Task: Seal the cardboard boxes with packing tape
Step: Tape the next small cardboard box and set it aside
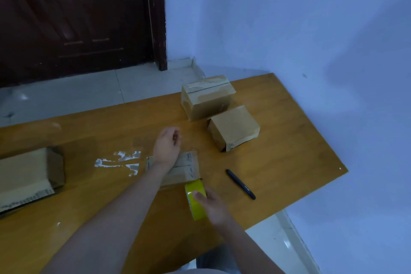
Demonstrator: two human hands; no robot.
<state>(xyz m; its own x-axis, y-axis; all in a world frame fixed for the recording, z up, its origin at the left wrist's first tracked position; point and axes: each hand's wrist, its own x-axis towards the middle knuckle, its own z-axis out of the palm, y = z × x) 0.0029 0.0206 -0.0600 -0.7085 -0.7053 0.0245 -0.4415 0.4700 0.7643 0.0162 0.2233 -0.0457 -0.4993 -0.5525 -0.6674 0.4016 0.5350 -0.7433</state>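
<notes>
Tape roll: the yellow roll of packing tape stands on edge on the wooden table, just at the near end of the small box, and the right hand grips it, thumb laid across the outer band, the other fingers hidden behind the roll.
Left hand: the left hand reaches over the far end of the small box, fingers loosely curled; whether they pinch a clear tape end I cannot tell, it is too blurred.
Box in hand: small, flat-lying cardboard, seam up, forearm crossing it; it looks light and likely to slide on the smooth wood, so it wants holding down while tape is pulled.
Cardboard feel: stiff at the edges, softer in the middle of the flaps, so press along the seam near the edges, I'd say.
Tape feel: thin, sticky film, prone to fold on itself; best held by the roll's rim and kept taut.
Other boxes: two closed boxes sit farther off near the wall, a longer box lies well apart at the left edge.
Nearby: a black pen lies right of the roll; white tape residue marks the wood left of the small box.
</notes>
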